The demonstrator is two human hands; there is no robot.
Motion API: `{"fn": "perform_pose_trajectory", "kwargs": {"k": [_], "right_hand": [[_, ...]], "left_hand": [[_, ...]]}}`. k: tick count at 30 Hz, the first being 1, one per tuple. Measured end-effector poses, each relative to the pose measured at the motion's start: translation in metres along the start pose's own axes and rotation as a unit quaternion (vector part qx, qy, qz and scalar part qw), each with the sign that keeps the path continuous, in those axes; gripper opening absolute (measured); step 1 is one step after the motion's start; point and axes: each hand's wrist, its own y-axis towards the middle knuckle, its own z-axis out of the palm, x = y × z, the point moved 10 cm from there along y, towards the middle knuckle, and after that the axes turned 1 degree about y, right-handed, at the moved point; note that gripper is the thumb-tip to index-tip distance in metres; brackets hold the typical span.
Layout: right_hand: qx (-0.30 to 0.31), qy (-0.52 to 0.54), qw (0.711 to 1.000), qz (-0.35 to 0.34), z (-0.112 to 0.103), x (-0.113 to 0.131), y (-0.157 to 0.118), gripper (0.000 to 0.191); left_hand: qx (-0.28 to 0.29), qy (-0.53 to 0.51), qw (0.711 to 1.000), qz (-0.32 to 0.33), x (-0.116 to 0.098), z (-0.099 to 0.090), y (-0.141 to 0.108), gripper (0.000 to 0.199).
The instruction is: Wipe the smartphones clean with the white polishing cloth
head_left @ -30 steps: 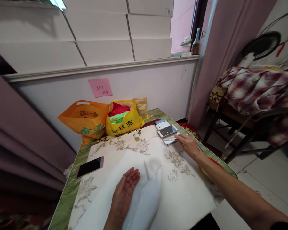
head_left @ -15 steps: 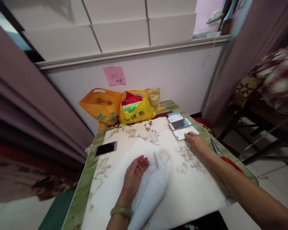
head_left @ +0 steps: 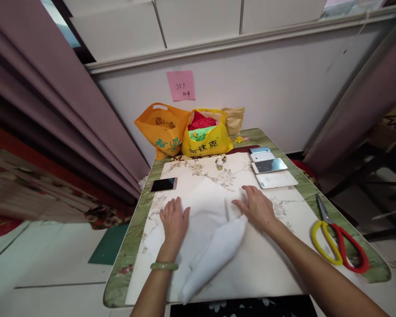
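Observation:
A white cloth (head_left: 214, 246), partly folded over itself, lies on the floral-patterned white sheet that covers the table. My left hand (head_left: 174, 220), with a green bangle (head_left: 164, 266) at its wrist, rests palm down on the cloth's left part, fingers apart. At the cloth's right side is my right hand (head_left: 258, 206), its thumb and fingers spread and nothing held; whether it touches the cloth I cannot tell. Just beyond it lies a white phone (head_left: 277, 179), back up, in a row with another white phone (head_left: 269, 165), screen up, and more phones behind.
Scissors (head_left: 333, 237) with a yellow and a red handle lie at the right edge. A dark-screened phone (head_left: 164, 184) is at the left. Farther back stand a small bottle (head_left: 219, 164), an orange bag (head_left: 163, 127), a yellow bag (head_left: 207, 143) and a brown packet (head_left: 234, 119).
My right hand has left the white phone and come to the cloth's right side. My left hand has turned from palm up to palm down. The camera view has shifted.

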Motion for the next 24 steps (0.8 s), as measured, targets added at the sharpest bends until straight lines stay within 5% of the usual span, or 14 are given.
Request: {"fn": "perform_pose_trajectory", "kwargs": {"k": [4,7,12,16,20,24], "right_hand": [[0.091,0.066,0.992,0.050,0.022,-0.025,-0.001,0.043],[0.051,0.136,0.989,0.036,0.017,-0.029,-0.004,0.030],[-0.060,0.199,0.978,0.003,-0.006,-0.032,0.006,0.039],[-0.021,0.218,0.974,0.053,0.013,-0.042,0.012,0.046],[0.027,0.229,0.964,0.132,0.039,-0.056,0.002,0.056],[0.038,0.227,0.963,0.140,0.044,-0.058,-0.003,0.061]], "left_hand": [[0.055,0.103,0.993,0.000,0.007,0.003,0.017,0.026],[0.071,0.104,0.991,-0.038,0.017,-0.008,0.018,0.023],[0.071,0.125,0.986,-0.083,0.033,-0.023,0.004,0.019],[0.105,0.123,0.982,-0.094,0.054,-0.021,0.005,0.017],[0.092,0.126,0.986,-0.059,0.069,-0.034,0.047,0.034],[0.153,0.149,0.977,0.024,0.074,-0.019,0.104,0.066]]}}
